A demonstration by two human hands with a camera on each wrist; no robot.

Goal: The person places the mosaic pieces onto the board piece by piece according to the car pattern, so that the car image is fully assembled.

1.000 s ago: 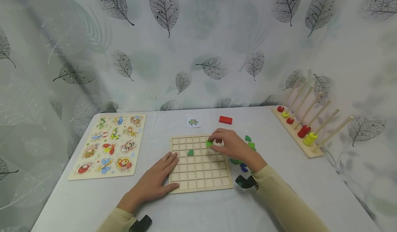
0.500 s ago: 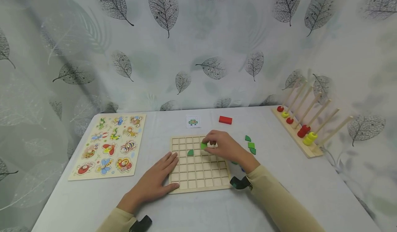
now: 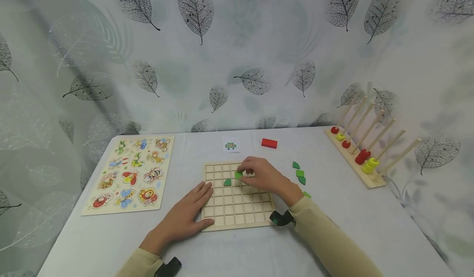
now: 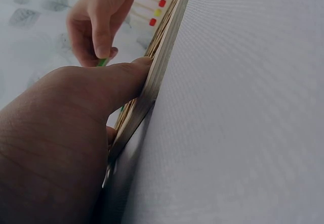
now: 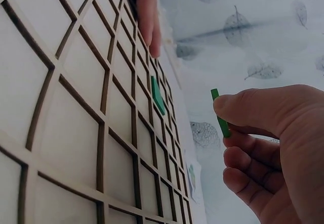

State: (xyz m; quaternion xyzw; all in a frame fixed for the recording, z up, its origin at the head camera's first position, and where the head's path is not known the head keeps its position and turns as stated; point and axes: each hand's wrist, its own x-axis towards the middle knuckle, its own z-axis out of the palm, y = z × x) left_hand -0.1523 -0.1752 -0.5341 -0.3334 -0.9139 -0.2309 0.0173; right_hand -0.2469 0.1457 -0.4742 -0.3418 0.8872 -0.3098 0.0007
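A wooden grid board (image 3: 238, 219) lies on the white table in front of me. My left hand (image 3: 187, 213) rests along its left side, fingers extended over the frame and thumb at the near corner. Thumb and forefinger of my right hand (image 3: 264, 178) pinch a bright green square tile (image 3: 238, 175) above the upper middle of the grid. The right wrist view shows this tile (image 5: 221, 114) edge-on, apart from the board. One darker green quarter-round tile (image 3: 227, 182) sits in a cell just left of the held tile.
Loose green tiles (image 3: 300, 173) lie right of the board, some partly behind my right arm. Beyond the board are a small pattern card (image 3: 231, 145) and a red block (image 3: 269, 143). An animal puzzle board (image 3: 164, 186) lies left; a peg stand (image 3: 374, 182) with rings stands right.
My right hand has moved left over the board with the green square tile, closer to the quarter-round tile. My left hand has stayed in place.
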